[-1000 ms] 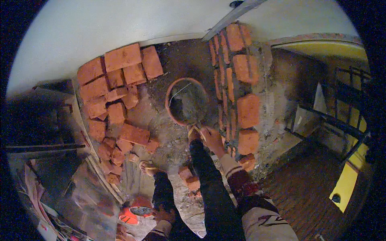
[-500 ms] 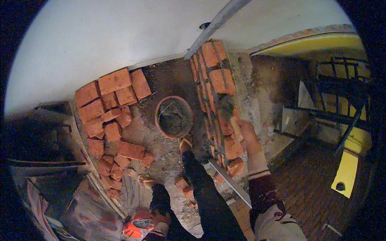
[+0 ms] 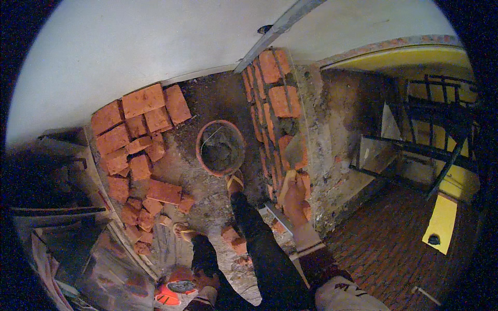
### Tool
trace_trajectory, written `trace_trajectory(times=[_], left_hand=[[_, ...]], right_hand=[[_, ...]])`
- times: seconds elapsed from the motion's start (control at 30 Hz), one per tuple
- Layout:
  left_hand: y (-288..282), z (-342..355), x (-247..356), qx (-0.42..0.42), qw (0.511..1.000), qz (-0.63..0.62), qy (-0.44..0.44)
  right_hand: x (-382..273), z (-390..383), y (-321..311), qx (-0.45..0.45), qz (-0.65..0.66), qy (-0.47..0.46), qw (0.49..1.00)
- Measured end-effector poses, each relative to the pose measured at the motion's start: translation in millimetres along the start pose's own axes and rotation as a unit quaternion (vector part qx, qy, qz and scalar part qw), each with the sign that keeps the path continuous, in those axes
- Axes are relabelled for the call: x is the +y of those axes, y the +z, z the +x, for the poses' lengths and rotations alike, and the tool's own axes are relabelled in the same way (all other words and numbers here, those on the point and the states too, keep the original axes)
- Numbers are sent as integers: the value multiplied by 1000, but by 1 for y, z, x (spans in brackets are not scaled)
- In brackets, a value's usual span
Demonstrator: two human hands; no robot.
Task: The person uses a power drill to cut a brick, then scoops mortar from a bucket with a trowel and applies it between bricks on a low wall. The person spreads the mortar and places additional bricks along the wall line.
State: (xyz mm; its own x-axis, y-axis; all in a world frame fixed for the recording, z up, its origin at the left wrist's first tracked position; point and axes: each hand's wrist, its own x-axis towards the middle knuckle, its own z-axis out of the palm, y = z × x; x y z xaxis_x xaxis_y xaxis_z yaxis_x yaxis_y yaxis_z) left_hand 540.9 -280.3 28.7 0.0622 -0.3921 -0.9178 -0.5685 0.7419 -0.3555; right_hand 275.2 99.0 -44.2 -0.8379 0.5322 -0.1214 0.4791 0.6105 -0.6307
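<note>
Hands are well apart: the right hand (image 3: 294,199) is clamped round the trowel's wooden handle, while the left hand (image 3: 208,280) lies against the left leg (image 3: 206,255), and I cannot tell whether its fingers grip anything. The trowel (image 3: 295,151) is over the near part of the low brick wall (image 3: 271,66), its blade pointing away from the person above a brick; whether it touches that brick is hard to see. Just past the tip, a dark patch of mortar (image 3: 288,125) fills the space between 2 bricks on top.

For good work here, I'd hold the blade nearly flat and draw it in short, even strokes, pressing just enough to push mortar into the joints without nudging the bricks sideways. Tilting 1 edge slightly should catch any excess before it drops over the side. An even bed, full out to the edges, would probably seat a brick better than a heap in the middle.

The bucket (image 3: 198,156) of wet mortar is on the ground left of the wall, handy for small loads; the right foot (image 3: 235,183) is just beside it, so that's worth minding when turning.
</note>
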Motion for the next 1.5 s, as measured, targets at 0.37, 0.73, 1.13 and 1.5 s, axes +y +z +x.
trace_trajectory(times=[0.37, 0.73, 1.13, 1.5], left_hand=[[14, 9, -7, 0, 1000, 21, 3], [39, 19, -13, -31, 999, 42, -6], [36, -15, -4, -14, 1000, 23, 14], [50, -12, -3, -34, 999, 21, -11]], right_hand=[[-9, 53, 10, 2, -85, -56, 995], [-49, 1, 60, -310, -241, -38, 919], [-81, 36, 161, -282, -392, -329, 811], [-52, 20, 188, -378, -195, -90, 901]])
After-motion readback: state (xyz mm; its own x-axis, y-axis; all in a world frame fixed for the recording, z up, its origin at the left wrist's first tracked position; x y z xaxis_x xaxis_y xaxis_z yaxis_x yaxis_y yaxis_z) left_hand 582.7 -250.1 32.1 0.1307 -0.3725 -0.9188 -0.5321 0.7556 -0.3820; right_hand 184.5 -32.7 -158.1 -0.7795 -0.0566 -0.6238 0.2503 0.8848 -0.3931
